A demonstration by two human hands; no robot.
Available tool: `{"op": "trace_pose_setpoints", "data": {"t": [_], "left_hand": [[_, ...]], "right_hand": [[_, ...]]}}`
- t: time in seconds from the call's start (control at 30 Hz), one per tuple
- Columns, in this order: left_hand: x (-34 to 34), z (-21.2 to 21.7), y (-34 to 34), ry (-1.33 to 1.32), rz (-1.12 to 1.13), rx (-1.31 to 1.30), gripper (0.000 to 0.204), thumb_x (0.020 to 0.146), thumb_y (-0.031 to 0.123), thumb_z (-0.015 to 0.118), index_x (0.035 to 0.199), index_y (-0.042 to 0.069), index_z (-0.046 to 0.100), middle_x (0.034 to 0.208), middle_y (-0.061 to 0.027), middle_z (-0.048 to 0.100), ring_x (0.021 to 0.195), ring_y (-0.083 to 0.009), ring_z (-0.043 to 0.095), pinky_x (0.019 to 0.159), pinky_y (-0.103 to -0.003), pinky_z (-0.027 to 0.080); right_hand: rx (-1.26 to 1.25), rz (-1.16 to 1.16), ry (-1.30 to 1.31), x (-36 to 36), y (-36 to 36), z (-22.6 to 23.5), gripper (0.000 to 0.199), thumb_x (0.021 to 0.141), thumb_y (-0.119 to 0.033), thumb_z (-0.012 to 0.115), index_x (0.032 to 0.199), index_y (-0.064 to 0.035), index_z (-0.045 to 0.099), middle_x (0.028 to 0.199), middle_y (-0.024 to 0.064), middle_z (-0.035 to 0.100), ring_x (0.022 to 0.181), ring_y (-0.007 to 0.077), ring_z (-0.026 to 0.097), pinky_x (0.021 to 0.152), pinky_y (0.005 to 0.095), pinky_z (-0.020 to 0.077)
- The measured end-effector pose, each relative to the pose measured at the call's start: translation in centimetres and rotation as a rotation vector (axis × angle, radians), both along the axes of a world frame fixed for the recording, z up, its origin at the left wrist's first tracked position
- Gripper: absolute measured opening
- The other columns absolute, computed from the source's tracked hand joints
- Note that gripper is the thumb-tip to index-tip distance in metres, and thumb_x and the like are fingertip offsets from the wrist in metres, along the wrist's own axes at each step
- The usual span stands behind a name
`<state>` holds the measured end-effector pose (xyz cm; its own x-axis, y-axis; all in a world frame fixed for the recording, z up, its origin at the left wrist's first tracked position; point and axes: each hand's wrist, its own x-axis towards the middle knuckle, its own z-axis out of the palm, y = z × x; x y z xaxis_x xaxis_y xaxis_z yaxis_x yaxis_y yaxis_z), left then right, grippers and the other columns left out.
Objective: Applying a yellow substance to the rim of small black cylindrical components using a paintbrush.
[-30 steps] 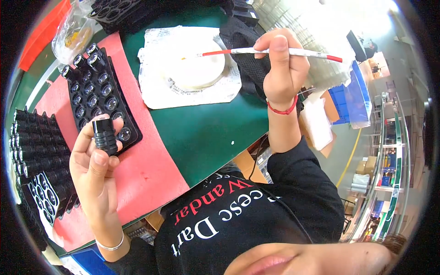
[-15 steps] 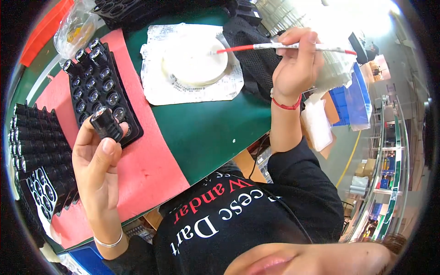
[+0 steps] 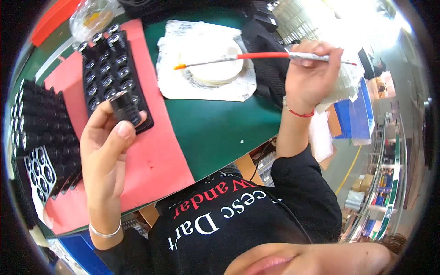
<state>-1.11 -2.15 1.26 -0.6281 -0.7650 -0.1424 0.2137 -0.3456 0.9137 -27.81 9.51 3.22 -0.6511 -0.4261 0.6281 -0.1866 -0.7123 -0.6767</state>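
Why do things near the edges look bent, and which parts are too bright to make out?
Head view: the fisheye lens curves the shelving toward the right rim; head view: glare washes out the upper right; head view: the white disc behind the brush loses most surface detail, while the black cylinder in the left hand looks dark with small highlights.

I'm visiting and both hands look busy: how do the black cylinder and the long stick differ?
Shape: the black cylinder is short and thick; the long stick is thin.
Colour: the cylinder is mostly black; the stick is red and whitish, with an orange tip.
Hold: the left hand has the cylinder; the right hand, the stick.
Both are held bare-handed.
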Motion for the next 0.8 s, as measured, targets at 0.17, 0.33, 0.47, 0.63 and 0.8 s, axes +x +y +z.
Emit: {"op": "trace_pose_setpoints", "data": {"t": [0.17,0.33,0.47,0.63,0.8], "left_hand": [[-0.1,0.0,-0.2,0.045,-0.03,0.044,0.034,0.07,0.005,0.063,0.101,-0.002,0.049,0.089,-0.0061,0.055,0.077,-0.0091,0.052,0.07,-0.019,0.042],[0.1,-0.4,-0.3,0.045,-0.035,0.024,0.034,0.068,0.007,0.066,0.098,-0.001,0.051,0.085,-0.0024,0.052,0.079,-0.008,0.049,0.073,-0.02,0.041],[0.1,-0.1,-0.1,0.009,-0.051,0.001,0.036,0.07,0.009,0.065,0.1,-0.001,0.049,0.084,-0.0033,0.053,0.077,-0.0096,0.052,0.071,-0.018,0.043],[0.2,-0.1,-0.1,0.034,-0.057,-0.012,0.038,0.072,0.012,0.065,0.102,-0.002,0.046,0.083,-0.0039,0.054,0.075,-0.0107,0.054,0.07,-0.017,0.044],[0.2,-0.5,-0.1,0.081,-0.07,0.027,0.036,0.073,0.012,0.063,0.102,-0.003,0.047,0.085,-0.005,0.055,0.077,-0.0116,0.055,0.07,-0.017,0.045]], "right_hand": [[0.0,0.273,0.105,0.3,0.1,-0.6,0.034,0.089,-0.032,0.033,0.075,-0.0035,0.045,0.061,0.0073,0.047,0.049,0.0163,0.04,0.046,0.0271,0.0329],[0.011,0.326,0.045,1.1,-0.3,-1.0,0.033,0.089,-0.031,0.034,0.075,-0.0032,0.045,0.06,0.0089,0.048,0.051,0.0179,0.044,0.046,0.0277,0.0349],[0.034,0.333,0.11,1.0,-0.4,-1.1,0.033,0.088,-0.031,0.037,0.075,-0.0019,0.045,0.061,0.0099,0.049,0.051,0.0187,0.046,0.047,0.0281,0.0372],[0.046,0.326,0.152,1.0,-0.5,-1.1,0.032,0.088,-0.029,0.038,0.074,-0.001,0.046,0.061,0.0105,0.049,0.051,0.0186,0.046,0.048,0.0278,0.0386],[0.054,0.285,0.215,1.1,-0.5,-0.9,0.03,0.088,-0.025,0.038,0.073,-0.0006,0.047,0.06,0.0106,0.049,0.052,0.0179,0.047,0.049,0.0273,0.0392]]}}
